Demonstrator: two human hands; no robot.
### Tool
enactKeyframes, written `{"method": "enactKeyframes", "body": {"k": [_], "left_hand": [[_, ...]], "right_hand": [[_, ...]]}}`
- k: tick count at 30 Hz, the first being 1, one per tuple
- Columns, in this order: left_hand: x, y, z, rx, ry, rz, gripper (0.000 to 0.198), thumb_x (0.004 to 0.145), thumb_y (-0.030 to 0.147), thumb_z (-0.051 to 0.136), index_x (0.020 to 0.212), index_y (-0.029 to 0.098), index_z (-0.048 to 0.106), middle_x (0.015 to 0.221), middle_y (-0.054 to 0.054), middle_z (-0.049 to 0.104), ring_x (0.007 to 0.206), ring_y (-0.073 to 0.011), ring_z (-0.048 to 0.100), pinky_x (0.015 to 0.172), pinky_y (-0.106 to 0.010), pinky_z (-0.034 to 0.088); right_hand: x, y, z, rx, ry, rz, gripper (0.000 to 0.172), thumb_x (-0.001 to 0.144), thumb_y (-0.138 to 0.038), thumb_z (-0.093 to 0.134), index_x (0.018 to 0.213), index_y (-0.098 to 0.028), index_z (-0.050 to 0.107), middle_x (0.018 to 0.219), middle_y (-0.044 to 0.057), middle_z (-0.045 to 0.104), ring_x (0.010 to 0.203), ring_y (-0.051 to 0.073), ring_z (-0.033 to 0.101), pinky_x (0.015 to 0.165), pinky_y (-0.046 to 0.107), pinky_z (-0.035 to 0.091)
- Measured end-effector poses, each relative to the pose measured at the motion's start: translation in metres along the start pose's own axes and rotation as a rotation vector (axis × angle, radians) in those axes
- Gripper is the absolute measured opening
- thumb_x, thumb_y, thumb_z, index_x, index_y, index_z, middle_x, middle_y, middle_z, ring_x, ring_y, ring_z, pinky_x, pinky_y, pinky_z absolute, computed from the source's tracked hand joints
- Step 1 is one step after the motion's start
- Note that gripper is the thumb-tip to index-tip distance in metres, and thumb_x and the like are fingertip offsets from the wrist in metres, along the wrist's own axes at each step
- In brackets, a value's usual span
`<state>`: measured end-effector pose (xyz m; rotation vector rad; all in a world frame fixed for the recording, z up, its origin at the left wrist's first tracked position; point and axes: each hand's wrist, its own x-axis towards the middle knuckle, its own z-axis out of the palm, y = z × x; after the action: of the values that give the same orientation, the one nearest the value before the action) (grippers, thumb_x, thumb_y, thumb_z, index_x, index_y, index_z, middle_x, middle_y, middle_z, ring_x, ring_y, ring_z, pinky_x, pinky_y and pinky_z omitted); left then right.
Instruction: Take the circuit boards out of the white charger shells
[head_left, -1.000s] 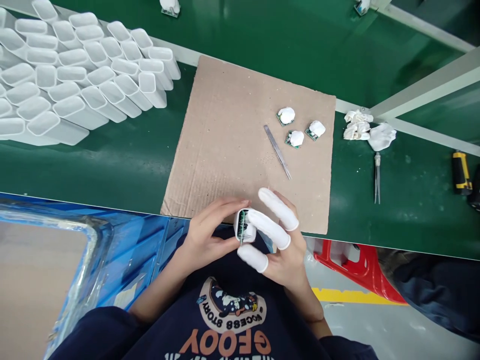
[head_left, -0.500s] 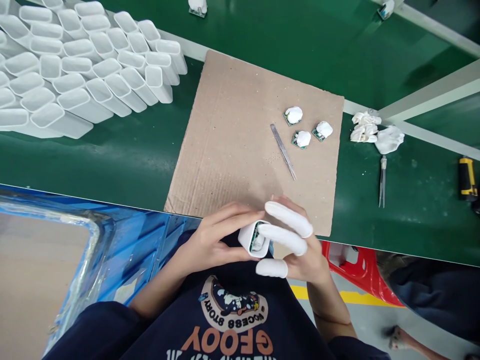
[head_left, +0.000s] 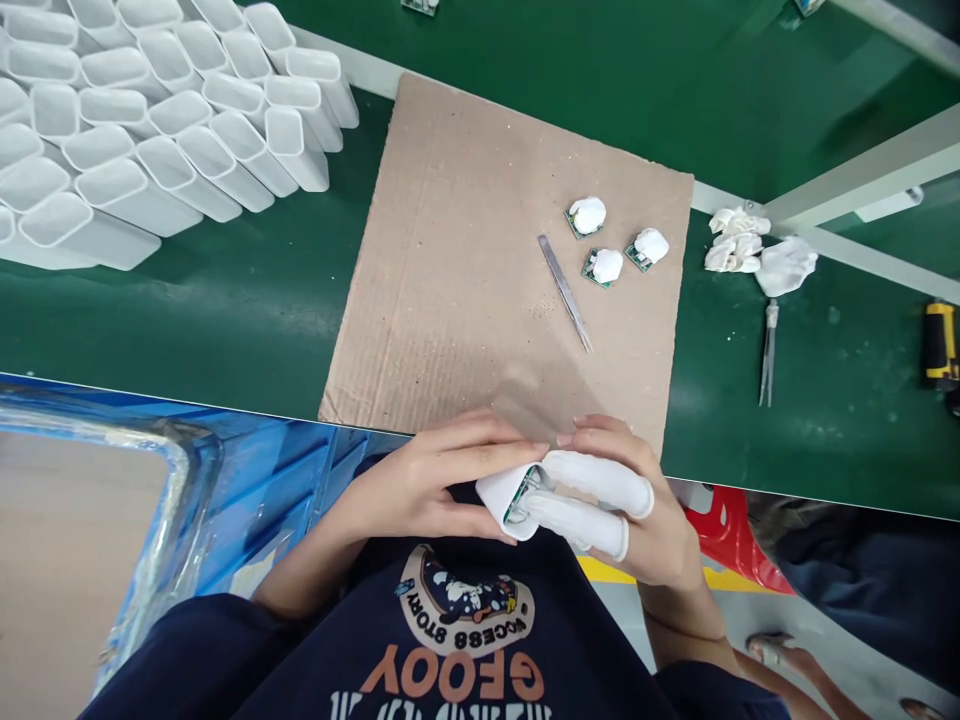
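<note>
My left hand [head_left: 435,480] grips a small white plastic casing [head_left: 501,497] with a green circuit board showing at its open end. My right hand [head_left: 622,500], with white finger cots on several fingers, has its fingertips pressed into that open end. Both hands are close to my chest, just below the near edge of a brown cardboard sheet [head_left: 480,260]. On the cardboard lie metal tweezers [head_left: 565,293] and three small green boards with white parts [head_left: 607,245].
A stack of several empty white casings [head_left: 150,120] lies at the far left on the green belt [head_left: 225,300]. White scraps [head_left: 757,255], a second tweezers [head_left: 766,340] and a yellow-black tool [head_left: 939,345] lie at right. A blue crate [head_left: 187,480] sits at my left.
My right fingers have curled from outstretched to pressing into the casing's open end. Both hands have dropped slightly toward my chest, and the casing has tilted.
</note>
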<state>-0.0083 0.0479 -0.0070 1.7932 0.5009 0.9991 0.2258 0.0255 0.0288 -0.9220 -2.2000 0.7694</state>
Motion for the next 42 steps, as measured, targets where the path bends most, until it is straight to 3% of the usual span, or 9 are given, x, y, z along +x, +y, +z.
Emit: {"method": "enactKeyframes", "body": {"k": [4, 8, 14, 22, 26, 30, 36, 42], "left_hand": [[0.003, -0.002, -0.001, 0.034, -0.03, 0.034, 0.056, 0.088, 0.031, 0.069, 0.14, 0.016, 0.051, 0.107, -0.013, 0.066, 0.098, -0.0208, 0.064, 0.086, -0.036, 0.056], [0.004, -0.003, 0.001, 0.083, 0.017, 0.073, 0.052, 0.091, 0.03, 0.066, 0.14, 0.018, 0.05, 0.11, -0.013, 0.066, 0.104, -0.0226, 0.063, 0.088, -0.039, 0.056], [0.011, -0.001, -0.001, 0.136, 0.064, 0.156, 0.053, 0.088, 0.024, 0.069, 0.138, 0.014, 0.052, 0.11, -0.014, 0.067, 0.104, -0.0216, 0.064, 0.09, -0.037, 0.057], [0.008, -0.003, 0.0, 0.138, 0.103, 0.129, 0.054, 0.088, 0.028, 0.07, 0.138, 0.015, 0.053, 0.107, -0.013, 0.069, 0.097, -0.0206, 0.066, 0.083, -0.035, 0.058], [0.007, -0.005, 0.002, 0.201, 0.173, 0.183, 0.052, 0.085, 0.024, 0.073, 0.133, 0.01, 0.056, 0.108, -0.015, 0.07, 0.1, -0.021, 0.067, 0.084, -0.035, 0.059], [0.01, -0.007, 0.004, 0.291, 0.253, 0.261, 0.044, 0.086, 0.025, 0.073, 0.125, 0.008, 0.06, 0.104, -0.014, 0.072, 0.1, -0.0214, 0.069, 0.083, -0.033, 0.061], [0.008, -0.008, 0.002, 0.415, 0.354, 0.266, 0.038, 0.086, 0.027, 0.073, 0.12, 0.013, 0.062, 0.103, -0.01, 0.073, 0.1, -0.0206, 0.07, 0.079, -0.032, 0.063], [0.009, -0.007, 0.001, 0.576, 0.521, 0.274, 0.027, 0.086, 0.026, 0.071, 0.112, 0.021, 0.064, 0.097, -0.004, 0.073, 0.092, -0.0188, 0.071, 0.071, -0.032, 0.064]], "right_hand": [[-0.001, -0.002, -0.004, -0.064, 0.02, 0.01, 0.045, 0.092, -0.02, 0.064, 0.135, -0.024, 0.052, 0.113, 0.007, 0.062, 0.103, 0.02, 0.059, 0.092, 0.035, 0.056], [-0.004, 0.006, 0.0, 0.012, 0.057, 0.019, 0.041, 0.096, -0.031, 0.058, 0.137, -0.027, 0.05, 0.108, 0.005, 0.063, 0.098, 0.019, 0.063, 0.083, 0.035, 0.06], [-0.009, 0.016, 0.006, -0.085, 0.207, -0.162, 0.032, 0.09, -0.016, 0.061, 0.121, -0.025, 0.065, 0.122, 0.007, 0.06, 0.109, 0.022, 0.06, 0.086, 0.041, 0.061], [-0.004, 0.014, 0.018, -0.166, 0.253, -0.16, 0.045, 0.088, -0.007, 0.059, 0.131, -0.019, 0.06, 0.119, 0.009, 0.061, 0.108, 0.024, 0.06, 0.088, 0.042, 0.06], [-0.008, 0.012, 0.026, -0.215, 0.284, -0.155, 0.043, 0.087, -0.004, 0.056, 0.126, -0.022, 0.064, 0.118, 0.007, 0.063, 0.109, 0.023, 0.061, 0.091, 0.043, 0.06], [-0.016, 0.006, 0.031, -0.189, 0.282, -0.124, 0.048, 0.089, -0.006, 0.056, 0.134, -0.021, 0.059, 0.123, 0.009, 0.063, 0.115, 0.025, 0.06, 0.096, 0.045, 0.058], [-0.02, -0.006, 0.037, 0.004, 0.196, 0.079, 0.06, 0.091, -0.012, 0.056, 0.148, -0.022, 0.042, 0.118, 0.01, 0.065, 0.112, 0.025, 0.065, 0.093, 0.044, 0.061], [-0.005, -0.008, 0.059, -0.029, 0.344, -0.126, 0.057, 0.085, 0.0, 0.057, 0.14, -0.012, 0.052, 0.109, 0.012, 0.06, 0.106, 0.026, 0.063, 0.083, 0.041, 0.063]]}}
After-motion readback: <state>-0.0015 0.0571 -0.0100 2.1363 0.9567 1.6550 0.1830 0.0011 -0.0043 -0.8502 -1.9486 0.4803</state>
